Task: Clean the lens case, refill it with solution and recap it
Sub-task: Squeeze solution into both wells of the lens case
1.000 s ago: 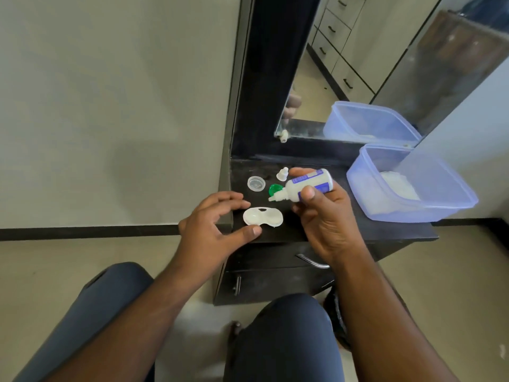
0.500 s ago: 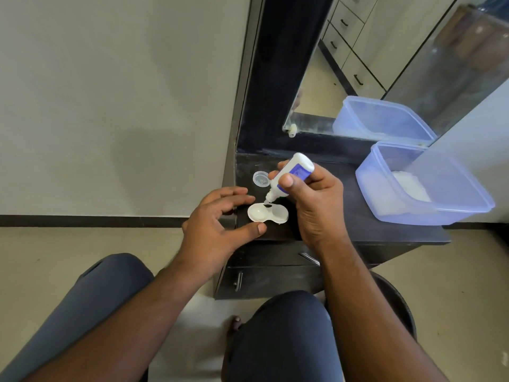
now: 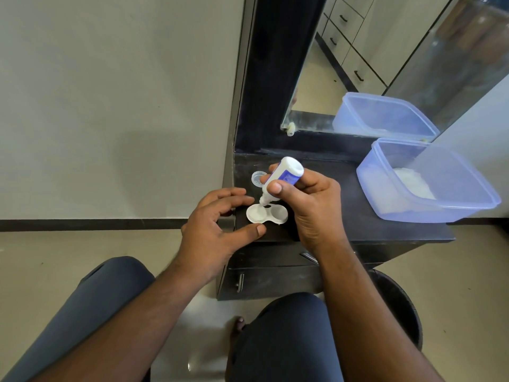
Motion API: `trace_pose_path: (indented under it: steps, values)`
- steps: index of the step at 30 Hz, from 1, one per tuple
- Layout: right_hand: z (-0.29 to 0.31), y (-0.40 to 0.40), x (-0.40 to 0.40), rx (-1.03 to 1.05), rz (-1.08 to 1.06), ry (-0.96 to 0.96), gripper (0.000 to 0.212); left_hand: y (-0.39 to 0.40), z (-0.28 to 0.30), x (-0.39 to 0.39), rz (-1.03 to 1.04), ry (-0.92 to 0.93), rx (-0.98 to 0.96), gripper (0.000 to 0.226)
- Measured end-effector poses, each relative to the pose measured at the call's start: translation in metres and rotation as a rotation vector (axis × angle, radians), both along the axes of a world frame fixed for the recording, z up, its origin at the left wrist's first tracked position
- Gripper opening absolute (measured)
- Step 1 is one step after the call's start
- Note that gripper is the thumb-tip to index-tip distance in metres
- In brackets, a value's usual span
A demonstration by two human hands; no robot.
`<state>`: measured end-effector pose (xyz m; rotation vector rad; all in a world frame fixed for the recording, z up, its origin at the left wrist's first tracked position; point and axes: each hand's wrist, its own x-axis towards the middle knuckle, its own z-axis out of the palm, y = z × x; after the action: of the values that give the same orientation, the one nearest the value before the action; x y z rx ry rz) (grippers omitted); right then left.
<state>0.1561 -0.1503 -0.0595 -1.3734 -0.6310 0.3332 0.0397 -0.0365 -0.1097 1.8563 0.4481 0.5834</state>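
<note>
A white two-well lens case [image 3: 271, 214] lies uncapped near the front edge of the black dresser top [image 3: 358, 216]. My right hand [image 3: 311, 205] grips a white and blue solution bottle [image 3: 283, 177], tipped nozzle-down over the case's left well. My left hand [image 3: 217, 219] rests at the dresser's left front corner, its fingers loosely curved just left of the case and its thumb tip at the case's front edge. A clear round cap [image 3: 258, 178] lies behind the bottle, partly hidden by it. The green cap and the bottle's cap are hidden behind my right hand.
A clear blue plastic container [image 3: 429, 208] with white material inside stands at the right of the dresser top, mirrored in the mirror [image 3: 385, 64] behind. A dark bin [image 3: 399, 304] sits on the floor at right. My knees are below the dresser's drawers [image 3: 264, 279].
My right hand has swung the bottle from lying sideways to nozzle-down over the case's left well. My left hand has stayed beside the case.
</note>
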Motion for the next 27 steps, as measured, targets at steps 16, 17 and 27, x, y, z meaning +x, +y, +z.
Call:
trace_pose_path:
  steps: [16,17,27]
  values:
    - [-0.0031,-0.0002,0.0025,-0.027,-0.010,0.031,0.015,0.0015,-0.0031,0.0012,0.001,0.004,0.038,0.052]
    - [-0.0028,-0.0003,0.0028,-0.028,-0.015,0.028,0.017,0.0014,-0.0032,0.0012,0.000,0.005,0.039,0.052]
    - [-0.0027,-0.0014,0.0027,-0.032,-0.017,0.025,0.032,0.0015,-0.0074,0.0026,0.004,0.000,0.030,0.052]
